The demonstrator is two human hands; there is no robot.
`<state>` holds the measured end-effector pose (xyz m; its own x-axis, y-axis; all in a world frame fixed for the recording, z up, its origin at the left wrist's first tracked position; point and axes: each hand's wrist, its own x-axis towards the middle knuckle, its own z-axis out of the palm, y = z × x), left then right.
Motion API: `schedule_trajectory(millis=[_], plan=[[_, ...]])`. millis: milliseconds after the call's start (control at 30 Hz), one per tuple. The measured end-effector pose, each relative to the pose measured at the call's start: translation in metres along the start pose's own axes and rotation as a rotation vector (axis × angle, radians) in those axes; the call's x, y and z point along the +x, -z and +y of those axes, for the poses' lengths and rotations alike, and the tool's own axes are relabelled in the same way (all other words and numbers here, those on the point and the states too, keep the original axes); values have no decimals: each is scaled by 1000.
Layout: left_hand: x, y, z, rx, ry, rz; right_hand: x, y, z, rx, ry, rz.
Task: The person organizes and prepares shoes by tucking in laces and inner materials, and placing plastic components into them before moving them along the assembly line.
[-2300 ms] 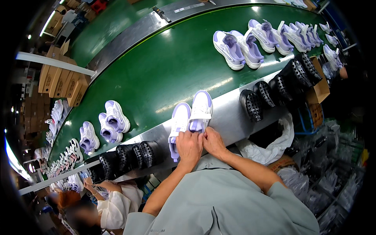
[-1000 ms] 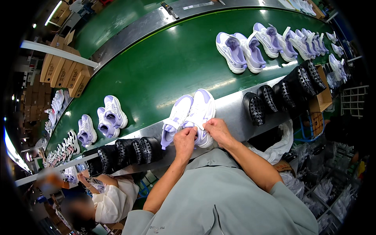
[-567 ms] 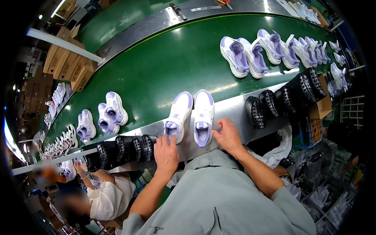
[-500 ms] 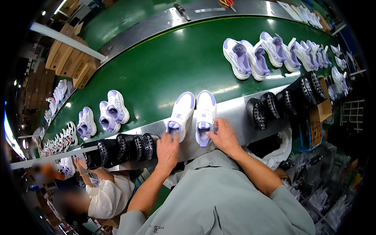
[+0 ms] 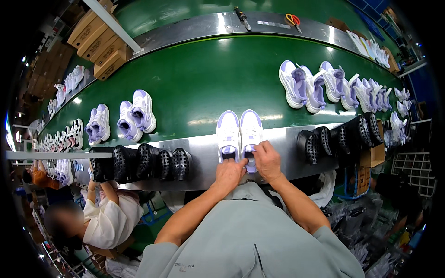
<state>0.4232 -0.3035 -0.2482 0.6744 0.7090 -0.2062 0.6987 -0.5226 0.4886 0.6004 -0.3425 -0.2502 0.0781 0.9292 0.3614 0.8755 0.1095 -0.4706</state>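
Note:
Side by side on the metal edge in front of me stand two white and lavender sneakers, a left one [image 5: 228, 132] and a right one [image 5: 251, 129], toes pointing away. My left hand [image 5: 229, 175] is closed at the heel of the left sneaker, its fingertips partly hidden in the opening and a finger reaching toward the right sneaker. With bent fingers, my right hand [image 5: 268, 160] pinches the collar of the right sneaker near its tongue. The two shoes touch or nearly touch along their inner sides.
Black studded shoe forms [image 5: 136, 162] line the metal edge at left, with more forms [image 5: 340, 134] at right. Sneakers [image 5: 320, 88] stand on the green belt [image 5: 199, 83]. Orange-handled scissors [image 5: 293, 21] lie on the far rail. A co-worker [image 5: 111, 215] is at lower left.
The left sneaker has come up close against the right one and both now stand parallel. My left hand has moved right with it; my right hand has shifted onto the right sneaker's collar.

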Motion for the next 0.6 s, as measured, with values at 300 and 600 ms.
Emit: schedule_trajectory(millis=[300, 600], plan=[[4, 4, 8, 195, -53, 39, -6, 18, -13, 258, -271, 2], [94, 77, -93, 427, 130, 69, 64, 124, 131, -180, -422, -156]])
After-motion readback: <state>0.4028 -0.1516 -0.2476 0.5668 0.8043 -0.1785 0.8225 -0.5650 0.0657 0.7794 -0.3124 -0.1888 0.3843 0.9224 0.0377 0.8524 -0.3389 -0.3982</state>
